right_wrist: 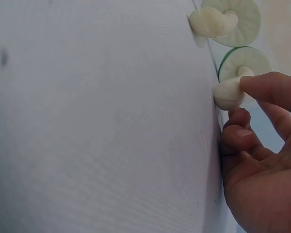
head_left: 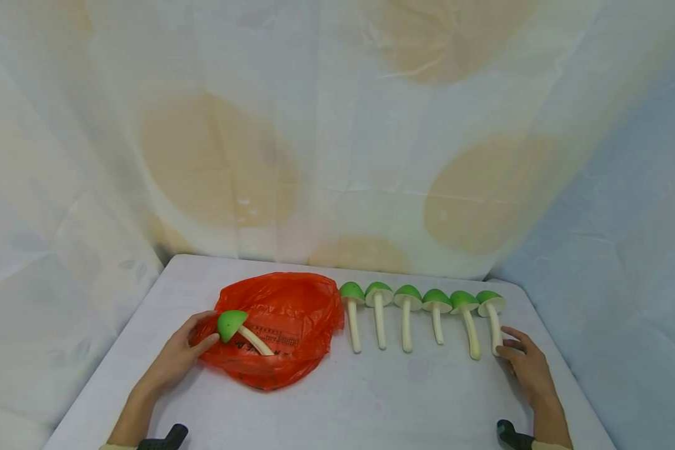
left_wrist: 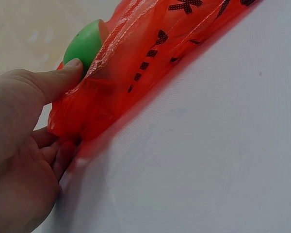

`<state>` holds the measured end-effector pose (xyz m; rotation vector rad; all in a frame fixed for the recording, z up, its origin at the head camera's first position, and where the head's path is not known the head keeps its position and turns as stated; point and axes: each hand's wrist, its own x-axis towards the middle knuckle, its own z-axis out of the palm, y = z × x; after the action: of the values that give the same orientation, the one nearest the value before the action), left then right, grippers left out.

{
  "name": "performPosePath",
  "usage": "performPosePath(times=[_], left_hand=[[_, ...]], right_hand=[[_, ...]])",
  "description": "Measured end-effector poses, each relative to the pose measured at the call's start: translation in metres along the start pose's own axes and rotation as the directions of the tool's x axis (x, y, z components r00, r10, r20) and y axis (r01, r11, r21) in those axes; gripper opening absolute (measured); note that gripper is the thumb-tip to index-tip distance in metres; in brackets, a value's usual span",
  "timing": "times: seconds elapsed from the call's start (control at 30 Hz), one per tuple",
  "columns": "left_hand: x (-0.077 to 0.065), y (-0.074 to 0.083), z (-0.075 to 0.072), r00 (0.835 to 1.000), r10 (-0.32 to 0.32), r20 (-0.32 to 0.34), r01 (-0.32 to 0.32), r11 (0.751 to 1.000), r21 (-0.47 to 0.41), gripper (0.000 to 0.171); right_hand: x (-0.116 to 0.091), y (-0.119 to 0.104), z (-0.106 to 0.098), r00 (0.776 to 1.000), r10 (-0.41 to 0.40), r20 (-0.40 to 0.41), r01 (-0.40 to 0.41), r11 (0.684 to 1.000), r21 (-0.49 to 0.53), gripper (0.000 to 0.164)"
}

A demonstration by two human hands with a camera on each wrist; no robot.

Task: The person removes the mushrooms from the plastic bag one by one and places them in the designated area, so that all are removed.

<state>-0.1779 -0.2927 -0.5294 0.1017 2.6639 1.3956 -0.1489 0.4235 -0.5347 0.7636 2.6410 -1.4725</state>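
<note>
A red plastic bag [head_left: 309, 319] lies spread on the table, and a mushroom with a green cap and pale stem [head_left: 232, 325] lies on it at the left. My left hand [head_left: 182, 347] grips the bag's left edge, thumb beside the green cap and the other fingers behind the plastic, as the left wrist view shows. At the right end of a row of similar mushrooms, my right hand [head_left: 525, 362] pinches the lower stem of the last mushroom [head_left: 492, 312]. In the right wrist view its thumb presses the stem [right_wrist: 229, 93], with curled fingers just below.
Several more green-capped mushrooms [head_left: 407, 306] stand in a row between the bag and my right hand, caps toward the back. The white table [head_left: 405, 406] ends at patterned cloth [head_left: 337, 156] behind and at both sides.
</note>
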Motion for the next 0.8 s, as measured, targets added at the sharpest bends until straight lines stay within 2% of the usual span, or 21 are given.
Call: performPosePath(times=[0.5, 0.8], left_hand=[[-0.0008, 0.0026, -0.0008, 1.0, -0.014, 0.008, 0.014, 1.0, -0.015, 0.073], [-0.0003, 0.0027, -0.0007, 1.0, -0.022, 0.01, 0.022, 1.0, -0.022, 0.074]], right_hand=[[-0.002, -0.0009, -0.002, 1.0, -0.001, 0.026, 0.001, 1.0, 0.023, 0.069], [-0.0037, -0.0032, -0.0023, 1.0, -0.007, 0.01, 0.006, 0.999, 0.032, 0.069]])
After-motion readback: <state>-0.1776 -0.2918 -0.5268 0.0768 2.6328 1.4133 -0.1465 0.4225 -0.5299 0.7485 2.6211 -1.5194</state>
